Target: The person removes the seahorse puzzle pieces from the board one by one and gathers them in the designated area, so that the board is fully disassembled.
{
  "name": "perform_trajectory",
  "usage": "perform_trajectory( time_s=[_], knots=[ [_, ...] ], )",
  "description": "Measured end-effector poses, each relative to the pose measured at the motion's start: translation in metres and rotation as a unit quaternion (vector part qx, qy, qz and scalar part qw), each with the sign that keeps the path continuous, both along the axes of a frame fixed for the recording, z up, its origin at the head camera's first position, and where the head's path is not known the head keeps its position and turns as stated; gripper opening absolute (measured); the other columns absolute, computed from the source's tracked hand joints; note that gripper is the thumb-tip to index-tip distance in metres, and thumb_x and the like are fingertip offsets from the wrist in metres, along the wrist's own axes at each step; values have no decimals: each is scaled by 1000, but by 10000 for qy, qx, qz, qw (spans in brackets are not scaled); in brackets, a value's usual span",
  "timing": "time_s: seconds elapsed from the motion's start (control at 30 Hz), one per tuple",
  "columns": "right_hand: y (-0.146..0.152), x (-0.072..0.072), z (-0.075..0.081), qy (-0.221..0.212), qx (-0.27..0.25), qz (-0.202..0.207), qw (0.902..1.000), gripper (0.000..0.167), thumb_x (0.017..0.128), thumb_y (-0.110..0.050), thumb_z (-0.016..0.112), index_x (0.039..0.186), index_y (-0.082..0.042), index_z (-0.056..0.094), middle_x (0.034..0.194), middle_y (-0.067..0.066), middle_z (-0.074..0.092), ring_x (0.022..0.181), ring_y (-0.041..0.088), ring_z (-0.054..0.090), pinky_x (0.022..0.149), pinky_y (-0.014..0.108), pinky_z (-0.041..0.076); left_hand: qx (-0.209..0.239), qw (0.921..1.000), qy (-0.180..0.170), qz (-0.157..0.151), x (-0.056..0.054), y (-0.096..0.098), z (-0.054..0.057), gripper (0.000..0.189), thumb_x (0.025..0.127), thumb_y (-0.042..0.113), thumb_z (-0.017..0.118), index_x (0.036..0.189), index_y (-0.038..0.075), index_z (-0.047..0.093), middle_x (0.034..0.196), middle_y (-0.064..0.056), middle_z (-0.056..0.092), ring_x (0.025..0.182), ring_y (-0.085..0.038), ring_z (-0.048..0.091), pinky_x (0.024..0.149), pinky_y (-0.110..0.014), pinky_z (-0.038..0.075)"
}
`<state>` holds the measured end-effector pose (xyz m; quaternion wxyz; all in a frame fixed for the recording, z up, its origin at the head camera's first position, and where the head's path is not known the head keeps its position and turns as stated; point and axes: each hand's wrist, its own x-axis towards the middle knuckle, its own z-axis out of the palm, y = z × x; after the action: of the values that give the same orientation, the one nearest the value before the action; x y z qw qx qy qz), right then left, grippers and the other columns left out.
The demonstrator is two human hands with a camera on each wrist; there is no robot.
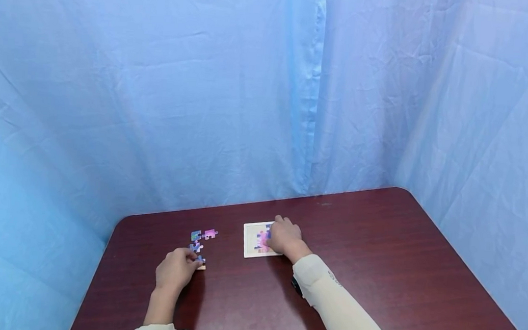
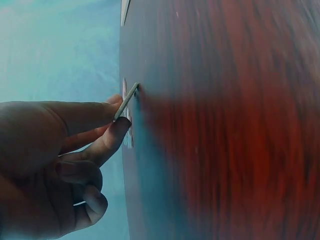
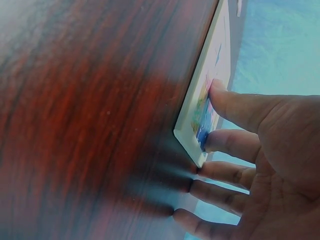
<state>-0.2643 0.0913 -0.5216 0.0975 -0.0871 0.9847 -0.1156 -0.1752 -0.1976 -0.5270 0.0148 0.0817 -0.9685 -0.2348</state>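
Near the table's left side my left hand (image 1: 175, 271) pinches a jigsaw puzzle piece (image 2: 126, 101) between thumb and finger. The left wrist view shows that piece edge-on, tilted up from the table. My right hand (image 1: 285, 236) is over the right side of a white square puzzle tray (image 1: 248, 240). Its thumb and index finger touch colourful puzzle pieces (image 3: 204, 122) in the tray, while the other fingers reach past the tray's edge to the table. Pink and blue pieces (image 1: 262, 242) fill part of the tray; the hand hides some of it.
Several loose pieces lie left of the tray, among them a blue-green piece (image 1: 196, 235), a pink piece (image 1: 210, 234) and a blue-purple piece (image 1: 196, 247). The dark red wooden table (image 1: 376, 275) has blue curtains (image 1: 205, 89) behind it and at both sides.
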Motion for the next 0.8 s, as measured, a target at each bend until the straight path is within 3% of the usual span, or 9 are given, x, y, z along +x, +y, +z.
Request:
perform_trajectory(
  time_s=[0.5,0.8],
  knots=[
    [-1,-1,-4,34,-22,-11,10000,32,94,-30,77,113,-5,79,157,14,53,143,35,50,111,59,47,-152,9995,-190,198,-3,-9,-4,19,93,20,79,103,4,81,93,-15,79,71,-22,68,68,-51,58],
    [1,-1,-4,56,-45,11,10000,37,94,-33,77,116,-4,78,158,16,52,145,36,48,112,60,46,-179,9992,-235,257,-5,-7,-4,18,94,19,78,103,4,82,96,-16,79,74,-24,70,70,-53,59]
  ],
)
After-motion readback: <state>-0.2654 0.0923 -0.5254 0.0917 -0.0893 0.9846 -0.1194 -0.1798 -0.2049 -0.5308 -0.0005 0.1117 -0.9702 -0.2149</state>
